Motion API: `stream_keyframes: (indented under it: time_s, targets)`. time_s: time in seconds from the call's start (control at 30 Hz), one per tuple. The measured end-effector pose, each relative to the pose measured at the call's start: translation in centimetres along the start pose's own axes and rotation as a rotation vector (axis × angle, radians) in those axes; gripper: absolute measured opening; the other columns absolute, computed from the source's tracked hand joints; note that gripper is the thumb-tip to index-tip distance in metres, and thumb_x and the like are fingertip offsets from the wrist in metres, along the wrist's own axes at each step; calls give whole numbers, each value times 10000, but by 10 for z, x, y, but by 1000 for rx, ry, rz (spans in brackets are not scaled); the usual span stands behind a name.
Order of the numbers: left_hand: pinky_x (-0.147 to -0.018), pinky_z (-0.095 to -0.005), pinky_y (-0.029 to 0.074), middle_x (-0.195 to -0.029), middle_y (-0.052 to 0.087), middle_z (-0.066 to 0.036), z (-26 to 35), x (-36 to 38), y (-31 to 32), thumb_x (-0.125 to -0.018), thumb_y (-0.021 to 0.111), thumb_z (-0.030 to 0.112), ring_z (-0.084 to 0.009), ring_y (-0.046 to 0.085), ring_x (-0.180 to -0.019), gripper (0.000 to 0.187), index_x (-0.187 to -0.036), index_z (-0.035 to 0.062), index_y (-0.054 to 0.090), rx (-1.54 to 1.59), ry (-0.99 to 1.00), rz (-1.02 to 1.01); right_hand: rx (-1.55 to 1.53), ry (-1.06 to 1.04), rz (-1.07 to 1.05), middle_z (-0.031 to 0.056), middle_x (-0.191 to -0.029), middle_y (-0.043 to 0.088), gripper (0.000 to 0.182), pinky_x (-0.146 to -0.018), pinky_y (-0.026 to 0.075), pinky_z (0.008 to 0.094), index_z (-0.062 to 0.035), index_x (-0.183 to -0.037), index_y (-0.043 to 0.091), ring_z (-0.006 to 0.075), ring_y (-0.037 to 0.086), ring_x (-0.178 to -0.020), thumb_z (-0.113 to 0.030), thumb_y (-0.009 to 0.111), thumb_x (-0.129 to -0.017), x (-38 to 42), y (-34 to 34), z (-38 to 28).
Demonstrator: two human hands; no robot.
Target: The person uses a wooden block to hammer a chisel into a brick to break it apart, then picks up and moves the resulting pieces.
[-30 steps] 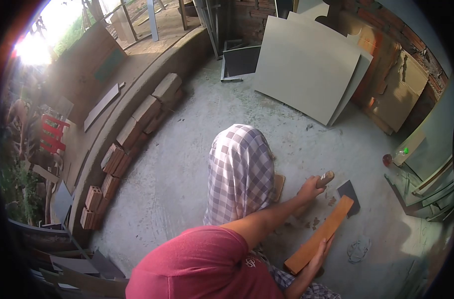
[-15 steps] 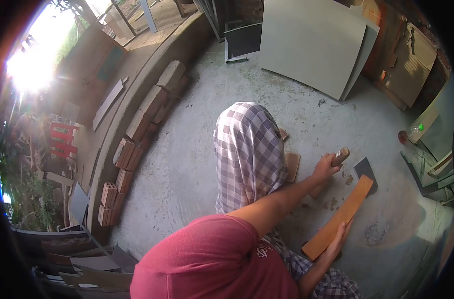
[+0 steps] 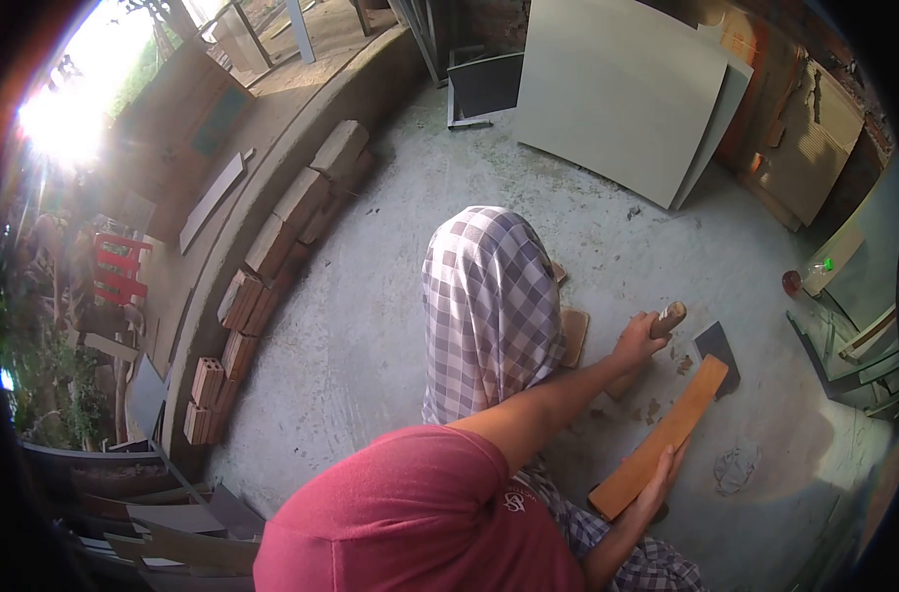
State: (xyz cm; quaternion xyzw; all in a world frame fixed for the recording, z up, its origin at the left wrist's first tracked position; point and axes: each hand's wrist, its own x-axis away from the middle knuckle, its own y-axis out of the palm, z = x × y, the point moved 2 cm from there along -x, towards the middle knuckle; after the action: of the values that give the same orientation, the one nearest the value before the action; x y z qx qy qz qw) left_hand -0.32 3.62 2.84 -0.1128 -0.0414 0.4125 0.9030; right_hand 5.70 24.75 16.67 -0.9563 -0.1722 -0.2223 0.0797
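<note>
My left hand (image 3: 639, 344) is closed around a wooden tool handle (image 3: 668, 319), whose upper end sticks out above the fist. The tool's working end is hidden under the hand. My right hand (image 3: 660, 472) grips the near end of an orange-brown wooden plank (image 3: 667, 434), which slants away across the concrete floor (image 3: 371, 326). The plank's far end lies against a dark grey flat piece (image 3: 718, 345). Small brown chips (image 3: 653, 407) lie between my hands. A checked cloth (image 3: 489, 306) covers my raised knee just left of my left arm.
A small wooden block (image 3: 573, 335) lies beside the knee. Bricks (image 3: 272, 247) line a low curb on the left. Large pale boards (image 3: 622, 94) lean against the back wall. A plastic bottle (image 3: 805, 278) and metal frames (image 3: 849, 355) are at the right.
The view has shifted down and left over the second. Both hands keep their holds; the left fist with the handle has dipped slightly toward the floor.
</note>
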Motion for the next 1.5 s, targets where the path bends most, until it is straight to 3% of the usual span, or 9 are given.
stream_keyframes:
  time_s: [0.63, 0.8, 0.97, 1.03, 1.5]
  targets:
    - [-780, -406, 437, -916, 536, -156, -1, -1, 1, -759, 679, 247, -331, 532, -895, 300, -961, 69, 547, -13, -27, -19, -41, 35, 16, 167, -1384, 332, 713, -727, 504, 448, -133, -1450, 204, 336, 471, -1092, -485, 462, -887, -1, -4, 2]
    - [-788, -408, 434, -930, 534, -163, -4, -2, 2, -756, 679, 248, -336, 530, -898, 324, -989, 65, 548, -20, -34, -13, -54, -19, 18, 133, -1284, 402, 655, -670, 522, 390, -134, -1438, 249, 268, 508, -964, -452, 454, -903, -4, -4, 5]
    - [-732, -388, 428, -868, 520, -131, -9, -3, 3, -766, 683, 265, -302, 534, -826, 292, -919, 67, 533, -35, 14, 31, -71, 36, 24, 130, -1267, 411, 654, -668, 520, 388, -135, -1437, 252, 260, 514, -938, -453, 455, -903, 0, 0, 2]
    - [-792, -410, 430, -934, 529, -170, -4, -2, 1, -758, 675, 241, -340, 524, -901, 315, -979, 57, 547, 13, -52, -24, -82, 30, 28, 129, -1259, 416, 653, -667, 520, 387, -135, -1436, 254, 255, 517, -926, -453, 455, -903, 1, 1, 2]
    - [-778, -413, 437, -922, 527, -154, -6, -3, 1, -742, 683, 239, -337, 528, -902, 324, -975, 64, 543, -34, -37, 11, -66, 30, 80, 124, -1209, 435, 664, -697, 507, 385, -121, -1431, 266, 235, 512, -900, -458, 470, -897, 7, 7, -2]
